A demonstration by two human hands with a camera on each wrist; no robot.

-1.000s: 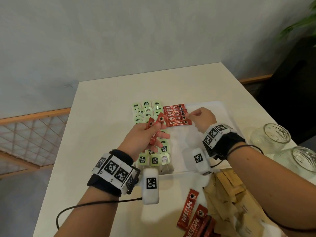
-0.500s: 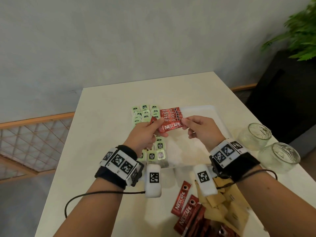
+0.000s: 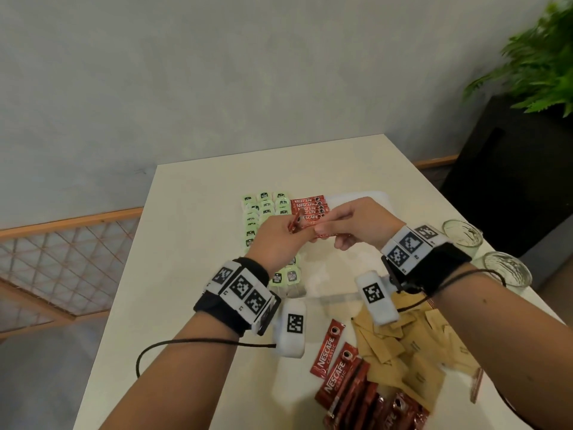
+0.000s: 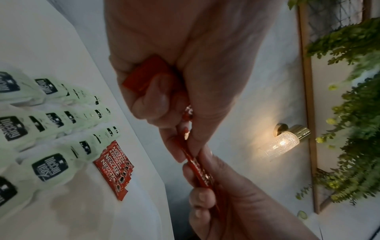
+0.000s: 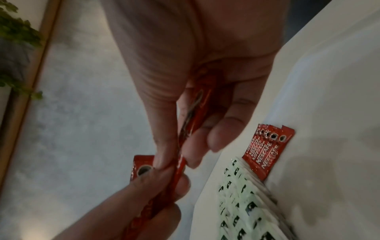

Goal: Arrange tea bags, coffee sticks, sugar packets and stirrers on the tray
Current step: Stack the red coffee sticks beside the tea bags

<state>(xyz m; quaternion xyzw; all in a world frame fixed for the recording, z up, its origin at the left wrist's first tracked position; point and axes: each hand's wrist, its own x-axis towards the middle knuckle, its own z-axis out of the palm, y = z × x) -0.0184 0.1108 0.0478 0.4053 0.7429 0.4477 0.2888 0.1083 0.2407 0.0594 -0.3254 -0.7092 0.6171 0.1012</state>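
My left hand (image 3: 296, 225) grips a small bunch of red coffee sticks (image 4: 147, 76) above the white tray (image 3: 376, 197). My right hand (image 3: 324, 228) pinches the far end of one stick (image 5: 192, 120) from that bunch, so both hands hold it (image 4: 198, 168). On the tray's far left lie rows of green tea bags (image 3: 263, 206), with a fanned row of coffee sticks (image 3: 310, 203) beside them. Both rows also show below the hands in the wrist views: tea bags (image 4: 49, 164), laid sticks (image 5: 266, 149).
Loose coffee sticks (image 3: 336, 364) and a heap of brown sugar packets (image 3: 406, 352) lie on the table in front of the tray. Two glass jars (image 3: 462, 232) (image 3: 508, 271) stand at the right edge. A dark planter (image 3: 511, 169) sits beyond the table's right side.
My right hand left the laid row of sticks and came back to the left hand, taking hold of one stick from its bunch. Both hands rose slightly above the tray.
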